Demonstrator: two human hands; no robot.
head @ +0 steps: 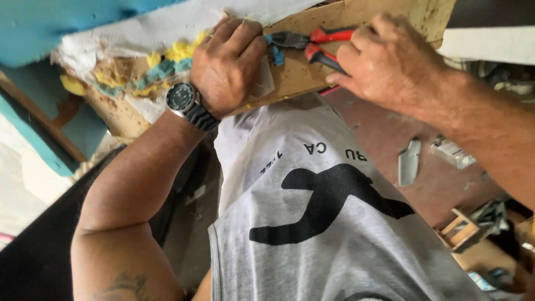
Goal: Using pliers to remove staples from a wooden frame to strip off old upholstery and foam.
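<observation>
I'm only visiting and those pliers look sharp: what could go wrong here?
The pliers in the right hand bite right beside the left hand, whose fingers press the wooden board; a slip could nip them. The torn foam along the edge looks crumbly and might tear further if tugged.

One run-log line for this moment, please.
left hand: pressing on wooden board | right hand: holding red-handled pliers | pliers tip: at blue foam

2 hands (228, 67), 1 pliers (312, 42)
</observation>
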